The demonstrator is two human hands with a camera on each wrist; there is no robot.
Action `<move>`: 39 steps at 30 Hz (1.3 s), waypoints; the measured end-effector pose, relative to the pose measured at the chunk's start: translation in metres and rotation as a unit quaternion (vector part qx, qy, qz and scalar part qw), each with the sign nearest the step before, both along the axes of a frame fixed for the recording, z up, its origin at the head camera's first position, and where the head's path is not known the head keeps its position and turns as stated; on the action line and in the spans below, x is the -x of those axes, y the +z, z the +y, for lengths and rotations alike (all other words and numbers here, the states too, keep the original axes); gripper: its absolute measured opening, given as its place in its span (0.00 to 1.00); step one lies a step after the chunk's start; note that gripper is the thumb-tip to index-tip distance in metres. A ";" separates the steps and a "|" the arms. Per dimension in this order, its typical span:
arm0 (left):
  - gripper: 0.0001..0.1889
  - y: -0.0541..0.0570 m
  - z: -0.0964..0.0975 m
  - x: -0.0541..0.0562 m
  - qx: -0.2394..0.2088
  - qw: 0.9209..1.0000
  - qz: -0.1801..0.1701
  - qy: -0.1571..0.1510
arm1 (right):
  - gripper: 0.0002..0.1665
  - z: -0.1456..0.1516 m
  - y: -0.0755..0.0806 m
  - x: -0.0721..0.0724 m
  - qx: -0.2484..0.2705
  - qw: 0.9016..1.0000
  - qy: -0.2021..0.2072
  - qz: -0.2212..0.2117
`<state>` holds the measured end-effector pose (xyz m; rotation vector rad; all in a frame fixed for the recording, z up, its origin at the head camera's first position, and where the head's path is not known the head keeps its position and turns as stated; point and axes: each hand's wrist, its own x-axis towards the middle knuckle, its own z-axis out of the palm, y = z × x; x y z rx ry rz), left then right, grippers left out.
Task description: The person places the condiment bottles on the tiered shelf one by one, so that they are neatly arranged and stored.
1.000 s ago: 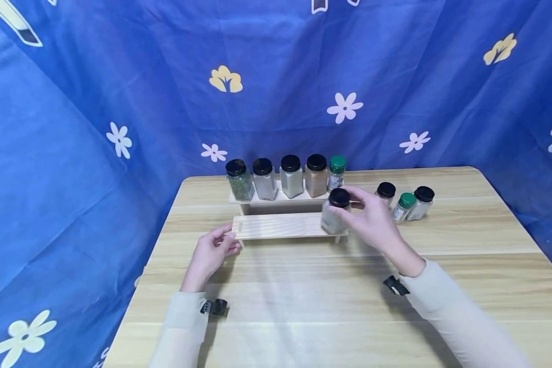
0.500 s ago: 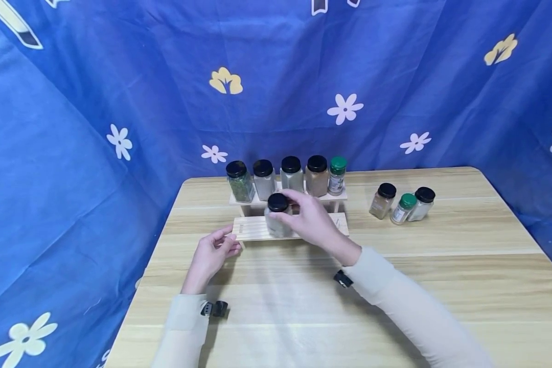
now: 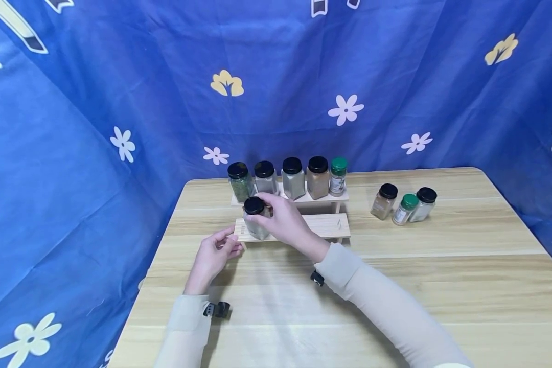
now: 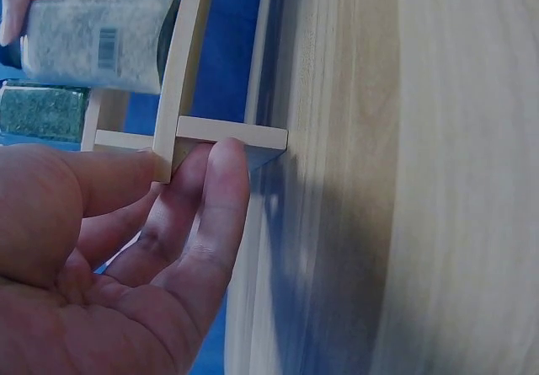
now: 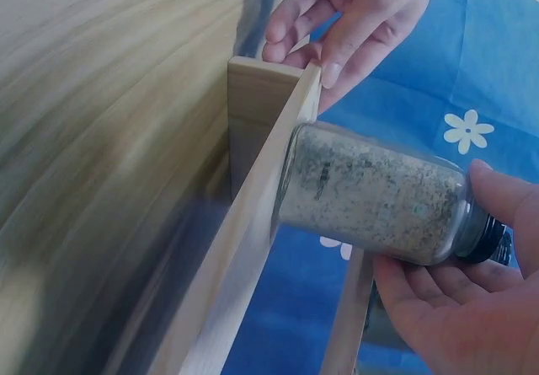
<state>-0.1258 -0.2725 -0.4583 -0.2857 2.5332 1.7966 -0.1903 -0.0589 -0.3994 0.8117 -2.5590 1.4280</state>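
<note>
Near the left end of the front shelf of a small wooden rack (image 3: 322,225) stands a clear spice jar (image 5: 379,194) with a black lid and pale speckled contents. My right hand (image 3: 282,220) grips this jar near its lid, thumb on one side and fingers on the other. The jar's base meets the shelf board in the right wrist view. My left hand (image 3: 213,255) pinches the left end of the front board (image 4: 173,97), thumb on top and fingers below, beside the support leg (image 4: 236,132).
On the rear shelf stand several jars, among them a green herb jar (image 3: 241,186), a brown one (image 3: 318,183) and a green-capped shaker (image 3: 338,179). Right of the rack are a brown jar (image 3: 383,203), another green-capped shaker (image 3: 405,210) and a white jar (image 3: 423,205). A blue curtain (image 3: 276,92) hangs behind.
My right hand has moved left with the spice jar, from the right end of the front shelf to near its left end. My left hand has stayed at the board's end.
</note>
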 end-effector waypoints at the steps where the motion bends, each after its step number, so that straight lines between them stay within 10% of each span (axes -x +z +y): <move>1: 0.24 0.000 0.000 0.000 0.001 1.000 0.001 -0.001 | 0.30 -0.002 0.000 0.001 -0.002 1.000 0.000 0.003; 18: 0.24 -0.006 0.001 0.002 -0.019 1.000 0.007 -0.001 | 0.34 0.032 0.014 0.001 0.031 0.998 0.018 -0.044; 31: 0.25 -0.007 -0.005 0.003 -0.021 1.000 0.005 -0.010 | 0.30 0.143 0.006 -0.009 0.115 0.992 -0.025 -0.042; 39: 0.25 -0.009 -0.006 0.005 -0.010 1.000 0.009 -0.022 | 0.28 0.235 -0.007 -0.006 0.107 0.984 -0.142 -0.004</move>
